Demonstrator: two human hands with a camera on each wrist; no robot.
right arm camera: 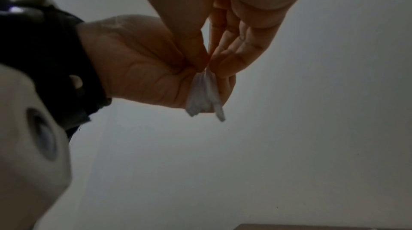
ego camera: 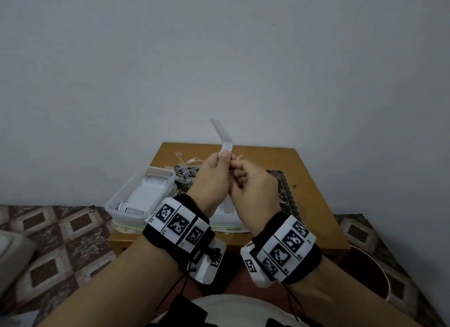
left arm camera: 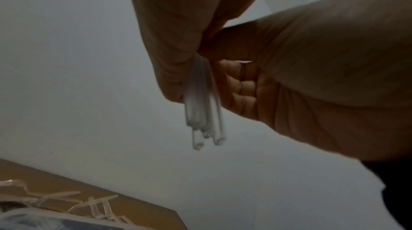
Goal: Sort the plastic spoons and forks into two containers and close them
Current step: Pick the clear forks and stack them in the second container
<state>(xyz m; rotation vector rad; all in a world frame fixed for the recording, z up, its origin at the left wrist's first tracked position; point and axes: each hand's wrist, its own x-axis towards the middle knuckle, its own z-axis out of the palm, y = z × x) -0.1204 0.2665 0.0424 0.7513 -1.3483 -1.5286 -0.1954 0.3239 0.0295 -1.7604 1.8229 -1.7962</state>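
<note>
Gripping a fork bundle raised above the table: left hand is pinching it, right hand is pinching its stems. Loose forks are lying at 12 o'clock; box is sitting at 9.

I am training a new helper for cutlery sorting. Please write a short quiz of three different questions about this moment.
1. True or false: the left hand holds a bunch of plastic forks raised above the wooden table.
2. Where is the open clear container of stacked cutlery? A) at the table's left edge B) on the floor C) on the person's lap
3. Fill in: loose clear forks still lie on the ____.

Key
1. True; the right hand pinches at the same handles.
2. A
3. table
</note>
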